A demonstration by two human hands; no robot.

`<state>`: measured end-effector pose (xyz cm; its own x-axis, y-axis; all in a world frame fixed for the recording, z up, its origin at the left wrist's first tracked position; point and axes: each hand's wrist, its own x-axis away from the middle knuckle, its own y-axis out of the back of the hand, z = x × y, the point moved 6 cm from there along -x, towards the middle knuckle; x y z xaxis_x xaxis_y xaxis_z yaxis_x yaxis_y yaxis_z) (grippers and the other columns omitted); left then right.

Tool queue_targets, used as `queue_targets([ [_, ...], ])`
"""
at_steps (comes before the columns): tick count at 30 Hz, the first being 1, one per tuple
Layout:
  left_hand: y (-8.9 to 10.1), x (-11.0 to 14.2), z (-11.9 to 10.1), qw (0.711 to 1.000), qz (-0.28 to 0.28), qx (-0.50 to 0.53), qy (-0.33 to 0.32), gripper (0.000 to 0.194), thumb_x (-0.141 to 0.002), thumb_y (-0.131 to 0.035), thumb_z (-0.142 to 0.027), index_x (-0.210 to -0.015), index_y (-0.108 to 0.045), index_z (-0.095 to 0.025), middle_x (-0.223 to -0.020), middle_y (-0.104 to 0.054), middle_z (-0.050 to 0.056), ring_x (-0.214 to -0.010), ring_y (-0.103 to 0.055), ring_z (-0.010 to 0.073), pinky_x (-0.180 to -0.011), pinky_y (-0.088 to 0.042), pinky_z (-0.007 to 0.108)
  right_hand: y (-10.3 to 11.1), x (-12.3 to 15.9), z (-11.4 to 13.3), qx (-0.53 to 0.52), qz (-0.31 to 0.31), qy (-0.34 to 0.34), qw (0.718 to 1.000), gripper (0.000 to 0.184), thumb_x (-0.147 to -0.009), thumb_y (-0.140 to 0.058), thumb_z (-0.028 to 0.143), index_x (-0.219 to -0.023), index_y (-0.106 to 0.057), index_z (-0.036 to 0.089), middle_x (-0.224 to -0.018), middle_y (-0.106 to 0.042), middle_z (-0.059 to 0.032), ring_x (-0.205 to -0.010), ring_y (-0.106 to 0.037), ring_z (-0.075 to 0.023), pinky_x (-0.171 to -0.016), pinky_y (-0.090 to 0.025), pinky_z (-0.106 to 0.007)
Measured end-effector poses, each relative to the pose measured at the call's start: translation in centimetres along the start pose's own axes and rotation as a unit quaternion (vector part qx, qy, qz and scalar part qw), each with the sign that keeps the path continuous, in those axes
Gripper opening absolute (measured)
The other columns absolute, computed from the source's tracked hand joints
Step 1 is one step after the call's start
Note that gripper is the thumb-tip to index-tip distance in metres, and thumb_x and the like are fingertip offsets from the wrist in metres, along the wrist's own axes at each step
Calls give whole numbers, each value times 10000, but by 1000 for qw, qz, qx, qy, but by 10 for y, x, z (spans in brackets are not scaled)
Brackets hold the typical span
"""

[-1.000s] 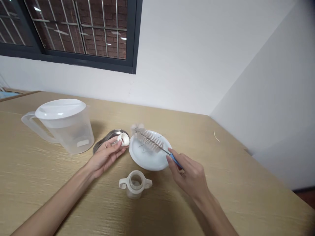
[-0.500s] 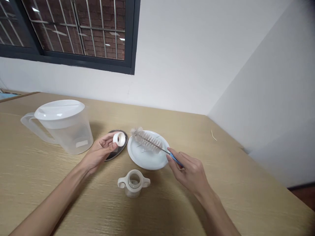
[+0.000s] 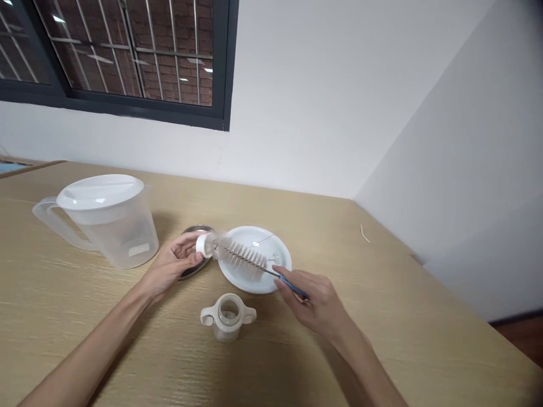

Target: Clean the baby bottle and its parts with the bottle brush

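Pinched in the left hand's (image 3: 169,263) fingers is a white ring (image 3: 202,246), while the right hand's (image 3: 320,297) grip holds a brush (image 3: 250,257), bristle tip at the ring's opening. Both are beyond the cup (image 3: 227,333), towards the bench's (image 3: 403,328) far edge; bringing bristles to ring seems to call for close alignment and a steady left hand.

And there's gloss on the white plate (image 3: 275,251), shiny metal on the dish (image 3: 193,272) at its nine o'clock, smooth translucent plastic on the pitcher (image 3: 116,229) beyond, low-sheen wood grain across the tabletop (image 3: 407,322)!
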<state>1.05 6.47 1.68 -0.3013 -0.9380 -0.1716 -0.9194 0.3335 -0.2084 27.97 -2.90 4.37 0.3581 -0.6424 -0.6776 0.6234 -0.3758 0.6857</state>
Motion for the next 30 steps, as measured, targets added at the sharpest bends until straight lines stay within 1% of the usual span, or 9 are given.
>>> queue_targets([
  [2,2,0,-1,1000,-1,-17,-11,463,-732,-856,-240,-1173,-716,-208,-1256,-692,113,-1132,-634,220,-967,-478,291,1,0,-2,-6,12,-15,1000,267,-977,-530,243,-1140,-716,144,-589,-566,24,-484,-414,-79,-481,-355,-217],
  [6,3,-1,-4,998,2,-56,-28,479,-698,-871,-208,-1154,-725,-198,-1207,-705,118,-1079,-645,229,-917,-500,307,5,-1,-2,-18,10,-26,999,269,-977,-535,256,-1126,-727,140,-626,-633,2,-485,-423,-75,-484,-382,-212],
  [11,4,-1,-5,997,4,-61,-47,471,-699,-870,-201,-1149,-730,-206,-1217,-699,113,-1106,-631,230,-943,-490,305,5,0,-4,-35,28,-25,999,248,-957,-568,221,-1127,-723,129,-680,-681,-15,-496,-468,-74,-494,-409,-211],
  [14,4,0,-6,995,0,-74,-62,468,-696,-868,-180,-1143,-734,-223,-1230,-692,104,-1118,-627,237,-965,-486,324,5,1,-5,-40,40,-30,998,253,-959,-564,225,-1129,-727,132,-722,-714,-28,-486,-478,-69,-485,-408,-206],
  [17,2,1,-10,993,1,-89,-75,474,-669,-880,-167,-1121,-747,-218,-1221,-685,110,-1111,-625,251,-971,-487,344,5,2,-7,-33,59,-46,997,270,-969,-550,260,-1127,-738,149,-725,-728,-30,-494,-509,-76,-486,-415,-205],
  [21,-2,1,-13,987,14,-128,-92,447,-605,-907,-165,-1032,-783,-203,-1189,-676,122,-1087,-613,266,-921,-504,343,3,5,-13,-34,84,-71,993,277,-975,-549,287,-1134,-745,173,-783,-750,-48,-520,-548,-85,-501,-429,-206],
  [25,-1,0,-8,982,6,-175,-66,459,-592,-921,-200,-1031,-788,-208,-1153,-695,111,-956,-630,232,-862,-514,329,3,5,-13,-21,53,-42,997,260,-966,-564,254,-1146,-729,166,-800,-748,-53,-526,-546,-84,-510,-426,-209],
  [27,2,-1,-4,982,2,-185,-48,461,-619,-912,-235,-1059,-780,-207,-1148,-707,114,-958,-641,239,-865,-516,336,3,5,-11,-14,32,-18,999,251,-957,-571,225,-1148,-717,153,-759,-730,-41,-510,-519,-80,-513,-418,-214],
  [30,6,-1,-3,979,7,-201,-45,434,-662,-890,-278,-1076,-777,-214,-1129,-725,116,-997,-653,266,-881,-518,359,3,5,-8,-6,12,7,1000,245,-947,-579,196,-1153,-702,146,-688,-685,-13,-496,-479,-79,-507,-394,-218],
])
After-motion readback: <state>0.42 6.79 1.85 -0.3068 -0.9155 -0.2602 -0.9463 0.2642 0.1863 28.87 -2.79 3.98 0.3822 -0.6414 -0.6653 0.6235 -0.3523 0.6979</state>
